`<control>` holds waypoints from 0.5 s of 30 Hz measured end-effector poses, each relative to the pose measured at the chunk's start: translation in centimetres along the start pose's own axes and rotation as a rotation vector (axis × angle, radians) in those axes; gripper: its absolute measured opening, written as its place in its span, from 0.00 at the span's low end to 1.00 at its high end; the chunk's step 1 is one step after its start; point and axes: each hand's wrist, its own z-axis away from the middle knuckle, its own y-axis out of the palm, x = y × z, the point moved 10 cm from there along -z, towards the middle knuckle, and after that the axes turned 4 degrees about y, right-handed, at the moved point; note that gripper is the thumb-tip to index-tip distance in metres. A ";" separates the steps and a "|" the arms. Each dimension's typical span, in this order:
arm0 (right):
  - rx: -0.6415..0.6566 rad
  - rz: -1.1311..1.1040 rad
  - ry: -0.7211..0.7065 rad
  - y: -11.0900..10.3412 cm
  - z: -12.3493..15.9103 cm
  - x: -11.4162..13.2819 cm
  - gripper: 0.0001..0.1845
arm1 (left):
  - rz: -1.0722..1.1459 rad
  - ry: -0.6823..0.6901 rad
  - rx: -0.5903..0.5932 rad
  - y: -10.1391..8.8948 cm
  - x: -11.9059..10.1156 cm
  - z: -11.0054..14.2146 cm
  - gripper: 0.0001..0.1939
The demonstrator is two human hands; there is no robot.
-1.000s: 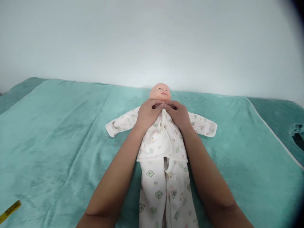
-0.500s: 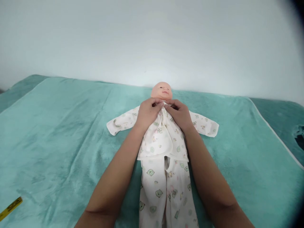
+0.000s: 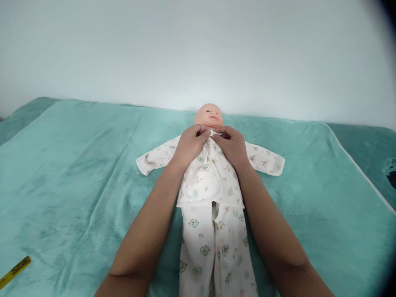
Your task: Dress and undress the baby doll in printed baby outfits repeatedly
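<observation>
A baby doll (image 3: 209, 114) lies on its back, head toward the wall, dressed in a white baby shirt (image 3: 204, 181) with a bear print. Matching split-crotch trousers (image 3: 198, 251) cover its legs. At the collar, just below the doll's chin, my left hand (image 3: 193, 142) pinches the shirt's edge between thumb and fingers. From the other side my right hand (image 3: 231, 144) grips the collar too, its thumb almost meeting the left one. The fastening between my fingertips is mostly hidden. Both sleeves spread outward, with no doll hands showing at the cuffs.
A turquoise blanket (image 3: 77, 173) with a few creases lies beneath the doll. A white wall (image 3: 185, 53) rises behind it. At the lower left is a yellow strip with black markings (image 3: 15, 272). A dark patch (image 3: 392, 175) shows at the right edge.
The view has shifted slightly, so the doll sits a little higher and further left. Both hands stay at the collar, with only small finger movements.
</observation>
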 end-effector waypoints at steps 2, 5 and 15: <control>-0.003 0.018 -0.011 0.0 0.0 0.0 0.11 | 0.012 -0.009 0.003 0.0 0.1 0.0 0.07; -0.011 0.046 -0.016 -0.1 0.0 0.0 0.12 | 0.056 -0.016 0.016 0.1 0.5 0.0 0.07; -0.004 -0.012 -0.052 -0.1 0.0 0.1 0.14 | -0.031 0.086 -0.057 -0.7 0.2 -0.5 0.06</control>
